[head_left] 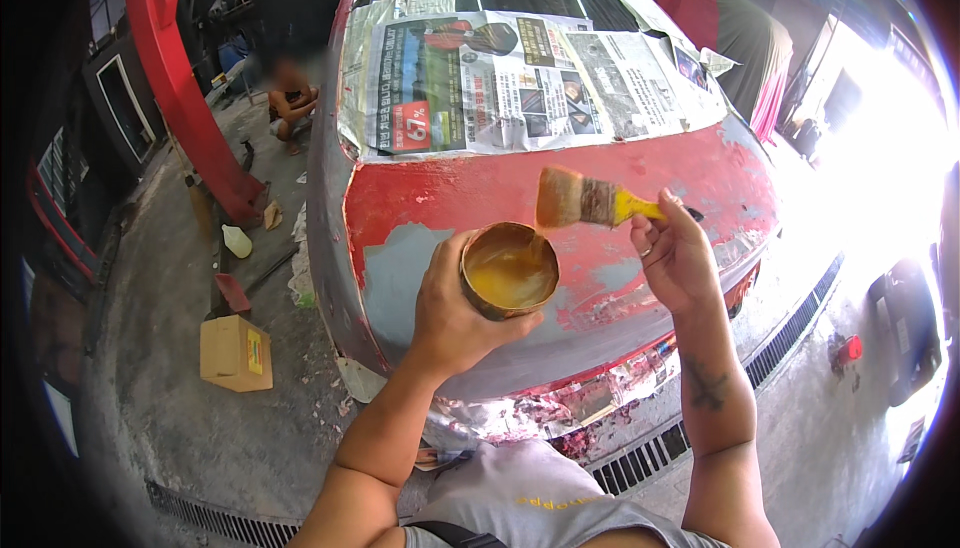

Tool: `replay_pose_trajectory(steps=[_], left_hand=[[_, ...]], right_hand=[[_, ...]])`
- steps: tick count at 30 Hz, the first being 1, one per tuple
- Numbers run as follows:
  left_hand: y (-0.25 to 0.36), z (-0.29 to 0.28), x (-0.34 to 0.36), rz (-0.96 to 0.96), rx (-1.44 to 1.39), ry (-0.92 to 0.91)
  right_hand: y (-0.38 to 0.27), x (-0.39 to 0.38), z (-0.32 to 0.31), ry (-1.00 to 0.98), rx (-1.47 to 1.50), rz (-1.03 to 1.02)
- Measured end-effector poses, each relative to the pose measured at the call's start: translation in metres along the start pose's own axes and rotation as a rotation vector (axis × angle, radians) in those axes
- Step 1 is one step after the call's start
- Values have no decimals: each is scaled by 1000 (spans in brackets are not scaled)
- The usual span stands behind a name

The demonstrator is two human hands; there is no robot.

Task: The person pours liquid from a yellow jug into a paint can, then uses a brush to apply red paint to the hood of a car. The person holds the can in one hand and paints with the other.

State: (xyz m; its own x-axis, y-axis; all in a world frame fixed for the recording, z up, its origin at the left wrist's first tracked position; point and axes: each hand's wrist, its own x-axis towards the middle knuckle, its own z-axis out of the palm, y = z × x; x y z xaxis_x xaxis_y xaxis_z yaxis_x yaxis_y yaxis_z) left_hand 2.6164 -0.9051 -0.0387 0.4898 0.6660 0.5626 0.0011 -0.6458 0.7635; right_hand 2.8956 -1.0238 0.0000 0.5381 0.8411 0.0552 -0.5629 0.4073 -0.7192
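Note:
My left hand point(443, 313) is wrapped round a small cup-like pot point(508, 306) with a brown-stained rim and murky yellowish liquid inside. In my right hand point(680, 253) is a wide paintbrush point(597, 200), pinched by its yellow handle. Its brown-tinted bristles point left, just above the pot's right rim, and a brownish streak hangs from them toward the pot. Below both hands lies a car panel point(440, 191), red with smooth grey patches and worn edges. Printed newspaper sheets point(520, 88) cover the car's window beyond it.
A red post point(190, 98) rises at the left, near a crouching person point(290, 103). On the concrete floor are a cardboard box point(236, 353), a pale plastic jug point(237, 241) and a red object point(849, 349). Metal drain grating point(645, 458) runs near my feet.

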Motion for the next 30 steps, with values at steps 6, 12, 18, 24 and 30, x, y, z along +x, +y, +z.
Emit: replay_pose_trajectory(steps=[6,12,18,24,30], left_hand=[[-25,-26,-1,-17,-27,50],[-41,-63,-9,-83,-164,68],[-57,-89,-16,-101,-263,93],[-74,-98,-13,-109,-298,78],[-84,-105,-14,-107,-318,86]], right_hand=[[-6,30,34,-149,-289,-243],[27,68,63,-198,-1174,-477],[65,100,65,-230,-1393,-538],[78,122,72,-348,-1529,-595],[62,94,76,-385,-1610,-438]])
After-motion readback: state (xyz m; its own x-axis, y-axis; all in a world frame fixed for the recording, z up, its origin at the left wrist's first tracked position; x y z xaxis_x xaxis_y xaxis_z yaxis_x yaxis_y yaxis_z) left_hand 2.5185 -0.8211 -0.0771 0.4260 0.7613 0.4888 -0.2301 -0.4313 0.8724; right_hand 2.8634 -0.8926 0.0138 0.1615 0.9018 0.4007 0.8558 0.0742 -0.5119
